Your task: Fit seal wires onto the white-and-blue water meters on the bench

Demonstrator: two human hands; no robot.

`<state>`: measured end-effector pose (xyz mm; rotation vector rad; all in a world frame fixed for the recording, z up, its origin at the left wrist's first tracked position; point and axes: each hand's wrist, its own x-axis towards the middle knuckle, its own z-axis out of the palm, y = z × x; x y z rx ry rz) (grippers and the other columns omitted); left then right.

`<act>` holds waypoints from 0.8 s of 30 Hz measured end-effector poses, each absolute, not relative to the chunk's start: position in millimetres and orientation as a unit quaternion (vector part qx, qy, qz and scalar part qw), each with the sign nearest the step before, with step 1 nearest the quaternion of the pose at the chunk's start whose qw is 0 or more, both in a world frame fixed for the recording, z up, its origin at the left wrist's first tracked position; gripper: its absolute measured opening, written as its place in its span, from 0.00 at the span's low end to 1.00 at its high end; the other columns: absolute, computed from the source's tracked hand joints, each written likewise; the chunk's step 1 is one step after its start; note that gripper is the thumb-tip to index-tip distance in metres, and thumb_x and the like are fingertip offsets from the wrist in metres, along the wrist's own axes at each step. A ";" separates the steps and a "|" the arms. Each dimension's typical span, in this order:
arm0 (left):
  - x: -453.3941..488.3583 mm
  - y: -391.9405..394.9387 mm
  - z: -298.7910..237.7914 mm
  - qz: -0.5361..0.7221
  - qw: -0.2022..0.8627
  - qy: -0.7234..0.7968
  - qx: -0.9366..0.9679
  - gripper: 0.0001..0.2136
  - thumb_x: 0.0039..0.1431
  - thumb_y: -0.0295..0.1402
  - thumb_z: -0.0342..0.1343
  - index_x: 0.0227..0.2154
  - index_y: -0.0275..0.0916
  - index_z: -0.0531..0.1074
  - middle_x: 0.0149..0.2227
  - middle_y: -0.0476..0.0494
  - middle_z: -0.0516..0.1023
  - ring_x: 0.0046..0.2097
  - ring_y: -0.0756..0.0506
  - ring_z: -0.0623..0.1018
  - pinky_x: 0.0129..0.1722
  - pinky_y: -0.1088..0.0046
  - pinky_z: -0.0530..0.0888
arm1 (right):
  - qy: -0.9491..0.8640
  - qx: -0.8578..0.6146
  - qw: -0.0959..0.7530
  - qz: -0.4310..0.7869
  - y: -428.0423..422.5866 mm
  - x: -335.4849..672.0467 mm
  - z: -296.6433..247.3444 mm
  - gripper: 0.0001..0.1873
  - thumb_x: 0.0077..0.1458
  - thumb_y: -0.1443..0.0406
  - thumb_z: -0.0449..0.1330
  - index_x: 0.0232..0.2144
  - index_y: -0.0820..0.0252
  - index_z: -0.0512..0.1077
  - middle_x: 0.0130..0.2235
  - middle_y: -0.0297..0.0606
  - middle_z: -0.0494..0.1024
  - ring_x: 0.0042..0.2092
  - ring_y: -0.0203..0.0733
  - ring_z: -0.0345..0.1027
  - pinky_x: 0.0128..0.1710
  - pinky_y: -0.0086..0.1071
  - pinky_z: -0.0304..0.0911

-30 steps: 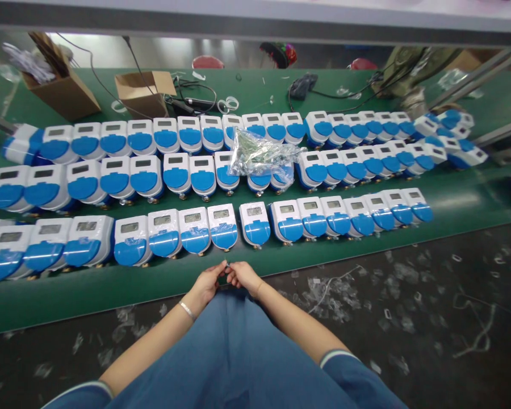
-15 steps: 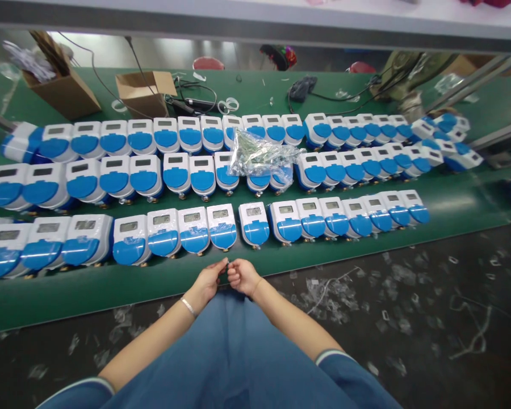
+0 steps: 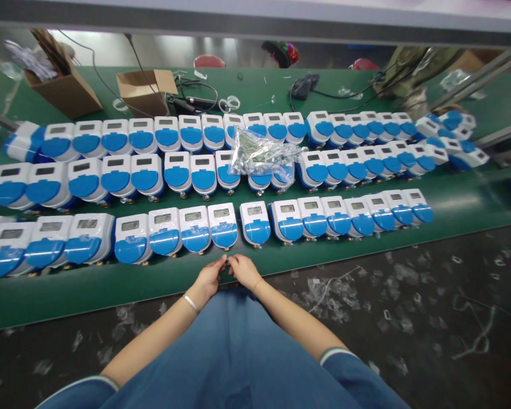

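My left hand (image 3: 210,276) and my right hand (image 3: 243,271) meet at the fingertips over the near edge of the green bench (image 3: 162,284). Both are closed in a pinch around something small and dark, too tiny to name. Just beyond them stand white-and-blue meters with small display windows; the nearest are one meter (image 3: 222,225) ahead of my left hand and another meter (image 3: 255,222) ahead of my right. Several more form three long rows across the bench. On the middle row lies a clear plastic bag (image 3: 259,153) with greenish contents.
Behind the rows are an open cardboard box (image 3: 142,94), a taller carton (image 3: 63,94) with papers, black cables and tape rings (image 3: 230,103). A shelf edge (image 3: 255,25) crosses above. Plastic scraps (image 3: 332,295) litter the dark floor on the right.
The fingers of my right hand have uncurled somewhat and shifted slightly, still meeting my left fingertips. The meters and the bag stay where they were; the view has moved a little.
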<state>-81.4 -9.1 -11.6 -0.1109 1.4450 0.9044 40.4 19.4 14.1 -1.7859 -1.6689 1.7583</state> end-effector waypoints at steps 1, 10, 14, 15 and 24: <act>-81.0 -8.1 -11.9 0.395 0.650 0.646 -0.060 0.15 0.33 0.37 0.70 0.22 0.34 0.74 0.23 0.48 0.73 0.27 0.50 0.68 0.28 0.71 0.55 | -0.593 -0.593 0.090 0.537 16.5 41.8 14.9 0.11 0.58 0.60 0.49 0.27 0.59 0.64 0.31 0.41 0.72 0.34 0.38 0.65 0.34 0.28 0.59; -78.3 -2.2 -14.0 0.405 0.650 0.642 -0.031 0.14 0.33 0.37 0.70 0.21 0.35 0.74 0.24 0.46 0.75 0.29 0.49 0.69 0.30 0.71 0.57 | -0.480 -0.612 0.045 0.627 32.7 30.8 6.2 0.15 0.58 0.66 0.44 0.23 0.61 0.64 0.22 0.37 0.69 0.24 0.36 0.62 0.24 0.27 0.56; -79.3 -0.1 -18.1 0.411 0.636 0.652 -0.045 0.15 0.31 0.38 0.71 0.22 0.35 0.75 0.23 0.46 0.74 0.28 0.49 0.68 0.29 0.71 0.56 | -0.528 -0.626 0.117 0.563 24.1 34.3 7.6 0.10 0.57 0.60 0.51 0.28 0.59 0.65 0.31 0.39 0.72 0.33 0.38 0.65 0.30 0.26 0.56; -79.2 0.4 -18.9 0.415 0.635 0.650 -0.047 0.15 0.31 0.38 0.71 0.22 0.35 0.75 0.23 0.46 0.74 0.28 0.49 0.68 0.29 0.71 0.56 | -0.528 -0.627 0.138 0.557 22.2 35.1 7.4 0.09 0.56 0.60 0.53 0.29 0.58 0.65 0.32 0.38 0.72 0.34 0.38 0.65 0.31 0.26 0.56; -77.4 -0.5 -22.5 0.440 0.641 0.629 -0.016 0.17 0.30 0.40 0.71 0.24 0.36 0.75 0.26 0.46 0.75 0.29 0.49 0.68 0.29 0.71 0.57 | -0.350 -0.595 0.110 0.715 36.2 29.5 -3.9 0.15 0.60 0.65 0.44 0.23 0.60 0.62 0.19 0.31 0.65 0.19 0.31 0.55 0.22 0.25 0.52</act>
